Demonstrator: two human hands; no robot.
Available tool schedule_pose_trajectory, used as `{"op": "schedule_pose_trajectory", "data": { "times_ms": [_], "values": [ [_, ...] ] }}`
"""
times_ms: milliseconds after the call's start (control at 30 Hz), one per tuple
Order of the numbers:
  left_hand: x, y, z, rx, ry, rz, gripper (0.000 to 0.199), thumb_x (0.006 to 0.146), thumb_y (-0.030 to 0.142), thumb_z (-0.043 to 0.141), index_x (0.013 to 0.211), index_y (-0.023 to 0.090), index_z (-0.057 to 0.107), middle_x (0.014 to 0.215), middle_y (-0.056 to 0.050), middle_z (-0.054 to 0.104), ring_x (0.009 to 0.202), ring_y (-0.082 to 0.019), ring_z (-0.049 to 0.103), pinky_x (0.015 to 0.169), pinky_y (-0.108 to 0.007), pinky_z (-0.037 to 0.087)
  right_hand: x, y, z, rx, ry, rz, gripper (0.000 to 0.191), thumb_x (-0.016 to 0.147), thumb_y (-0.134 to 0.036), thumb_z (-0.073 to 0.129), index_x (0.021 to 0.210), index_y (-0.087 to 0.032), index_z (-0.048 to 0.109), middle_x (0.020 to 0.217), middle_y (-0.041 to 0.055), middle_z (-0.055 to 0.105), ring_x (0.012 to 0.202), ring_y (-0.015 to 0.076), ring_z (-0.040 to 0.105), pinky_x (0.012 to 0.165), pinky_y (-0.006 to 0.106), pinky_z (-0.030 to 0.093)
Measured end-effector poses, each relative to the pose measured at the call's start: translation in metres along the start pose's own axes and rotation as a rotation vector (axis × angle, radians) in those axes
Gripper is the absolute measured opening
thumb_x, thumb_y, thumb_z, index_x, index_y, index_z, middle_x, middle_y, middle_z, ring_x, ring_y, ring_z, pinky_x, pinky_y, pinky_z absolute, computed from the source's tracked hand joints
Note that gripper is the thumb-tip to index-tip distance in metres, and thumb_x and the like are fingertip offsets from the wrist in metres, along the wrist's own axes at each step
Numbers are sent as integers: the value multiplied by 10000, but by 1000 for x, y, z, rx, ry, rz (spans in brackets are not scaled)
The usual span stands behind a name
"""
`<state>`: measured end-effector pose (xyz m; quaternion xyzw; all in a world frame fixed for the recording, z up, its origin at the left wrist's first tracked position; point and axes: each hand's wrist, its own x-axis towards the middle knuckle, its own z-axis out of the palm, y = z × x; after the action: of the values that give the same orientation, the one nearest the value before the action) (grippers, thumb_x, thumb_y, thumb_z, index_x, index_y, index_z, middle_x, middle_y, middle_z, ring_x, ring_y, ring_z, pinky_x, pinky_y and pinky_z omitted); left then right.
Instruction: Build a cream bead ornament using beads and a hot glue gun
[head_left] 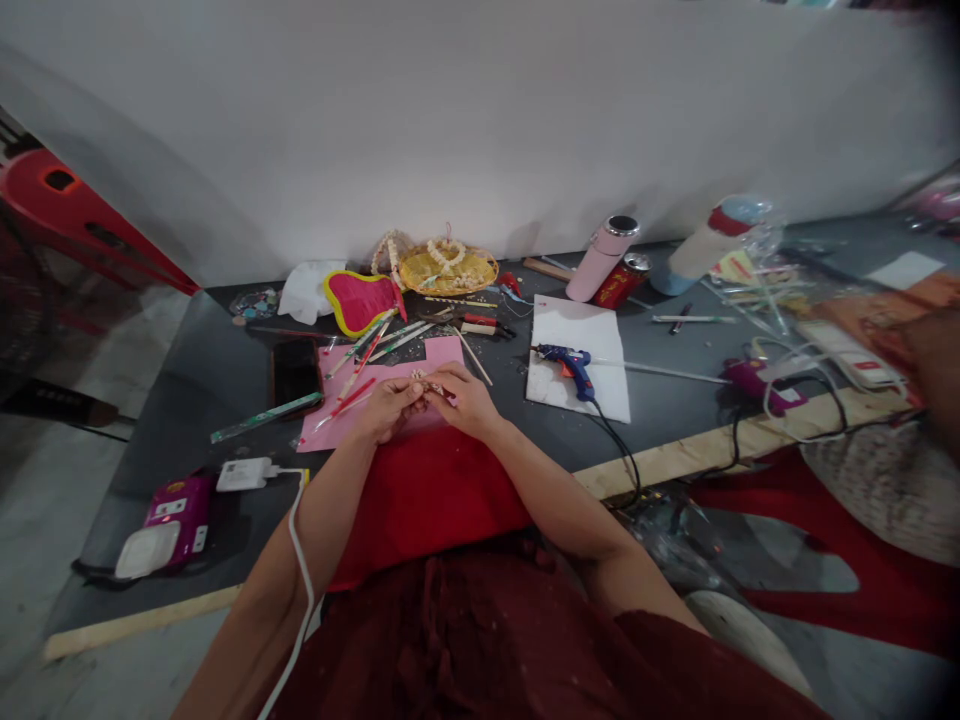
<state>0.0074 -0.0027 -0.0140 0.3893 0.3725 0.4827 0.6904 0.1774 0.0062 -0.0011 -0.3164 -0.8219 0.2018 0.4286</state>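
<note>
My left hand (391,408) and my right hand (463,402) meet over pink paper (319,428) at the table's front. Their fingers are closed together on a small pale beaded piece (418,375), partly hidden by the fingertips. Just beyond the hands lie wrapped sticks (401,340) and red-handled pliers (480,322). Farther back, a yellow basket (448,270) holds a pale bead heart (445,256). On a white sheet (611,345) to the right rests a blue glue gun (571,370).
A phone (295,372) and a purple power strip (180,515) are on the left. A pink bottle (600,260), a red can (622,282) and a white-blue bottle (694,255) stand at the back. A white cable (304,570) crosses my left forearm. Another person's arm (934,350) shows at right.
</note>
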Motion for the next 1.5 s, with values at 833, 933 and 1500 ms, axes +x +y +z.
{"op": "schedule_pose_trajectory", "data": {
  "times_ms": [833,933,1500],
  "values": [
    [-2,1,4,93,53,79,191,666,266,742,820,153,740,736,-40,672,638,-98,553,635,-232,434,1,5,0,216,19,143,175,880,-265,522,1007,-189,615,928,60,620,843,143,585,729,276,492],
    [-1,1,4,108,64,73,198,651,279,751,805,156,741,742,-43,670,658,-108,560,652,-239,442,1,7,1,228,15,138,170,880,-256,518,999,-187,618,942,67,622,839,145,585,722,280,493],
    [-1,0,0,86,4,47,232,704,368,707,752,141,712,638,-23,613,591,-96,523,585,-220,403,2,9,2,213,41,99,166,851,-268,575,982,-196,650,901,55,624,842,141,593,758,289,507]
  ]
}}
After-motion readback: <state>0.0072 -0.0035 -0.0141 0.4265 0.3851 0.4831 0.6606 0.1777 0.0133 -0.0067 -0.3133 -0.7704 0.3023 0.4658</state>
